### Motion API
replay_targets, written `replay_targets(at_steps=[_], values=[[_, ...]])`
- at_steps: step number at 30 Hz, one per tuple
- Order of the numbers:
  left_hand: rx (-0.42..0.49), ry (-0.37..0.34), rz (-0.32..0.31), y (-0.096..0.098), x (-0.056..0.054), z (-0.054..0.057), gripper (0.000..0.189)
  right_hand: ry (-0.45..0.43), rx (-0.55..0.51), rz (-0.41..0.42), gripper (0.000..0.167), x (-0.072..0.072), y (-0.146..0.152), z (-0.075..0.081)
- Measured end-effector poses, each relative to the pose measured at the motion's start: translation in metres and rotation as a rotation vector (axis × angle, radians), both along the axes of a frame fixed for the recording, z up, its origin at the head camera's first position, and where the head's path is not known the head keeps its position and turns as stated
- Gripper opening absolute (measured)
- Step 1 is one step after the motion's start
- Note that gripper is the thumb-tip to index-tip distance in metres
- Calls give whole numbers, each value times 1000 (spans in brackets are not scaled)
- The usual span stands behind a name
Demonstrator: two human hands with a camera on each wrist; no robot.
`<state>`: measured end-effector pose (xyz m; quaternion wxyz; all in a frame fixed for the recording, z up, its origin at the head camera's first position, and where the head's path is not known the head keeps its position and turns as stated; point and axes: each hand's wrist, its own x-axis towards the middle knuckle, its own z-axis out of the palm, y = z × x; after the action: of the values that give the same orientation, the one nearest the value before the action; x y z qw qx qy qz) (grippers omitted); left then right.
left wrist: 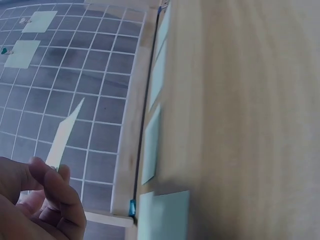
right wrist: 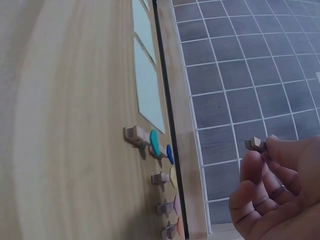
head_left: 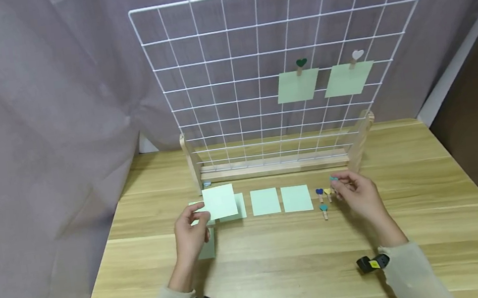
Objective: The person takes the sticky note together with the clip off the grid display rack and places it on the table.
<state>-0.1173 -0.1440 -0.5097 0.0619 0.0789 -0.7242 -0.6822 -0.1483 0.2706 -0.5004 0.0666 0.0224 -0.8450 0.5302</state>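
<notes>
My left hand (head_left: 190, 232) pinches a pale green paper note (head_left: 220, 201) by its edge, raised above the table. In the left wrist view the same note (left wrist: 64, 137) appears nearly edge-on between thumb and fingers. My right hand (head_left: 360, 196) pinches a small wooden clothespin (right wrist: 256, 144) between thumb and index finger; a bit of teal (head_left: 334, 178) shows at its fingertips in the head view. Beside that hand lie several heart-topped clothespins, among them a dark blue one (head_left: 320, 194), a yellow one (head_left: 328, 194) and a teal one (head_left: 324, 211).
A white wire grid (head_left: 230, 57) stands in a wooden base (head_left: 275, 168) at the back. Two green notes (head_left: 298, 85) hang on it under clothespins with a dark green heart (head_left: 302, 63) and a white heart (head_left: 358, 55). Several notes (head_left: 265, 201) lie on the table before it.
</notes>
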Motion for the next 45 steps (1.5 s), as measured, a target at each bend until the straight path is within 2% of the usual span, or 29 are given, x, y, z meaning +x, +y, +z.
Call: replay_targets(at_steps=[10,18,31,34,39,45], values=[[-39,-26,-16,1,11,-10,28,-63,20,44,31,2,5,-11],[-35,-76,-6,2,20,-14,30,-91,55,23,30,3,7,-16],[-73,-119,-54,5,29,-25,37,-149,120,38,33,6,10,-21],[-88,-127,-82,5,31,-27,36,-154,129,38,33,7,11,-23],[-143,-131,-137,7,34,-28,23,-173,138,36,32,8,11,-26],[-169,-167,-183,10,34,-32,19,-182,151,30,30,9,10,-27]])
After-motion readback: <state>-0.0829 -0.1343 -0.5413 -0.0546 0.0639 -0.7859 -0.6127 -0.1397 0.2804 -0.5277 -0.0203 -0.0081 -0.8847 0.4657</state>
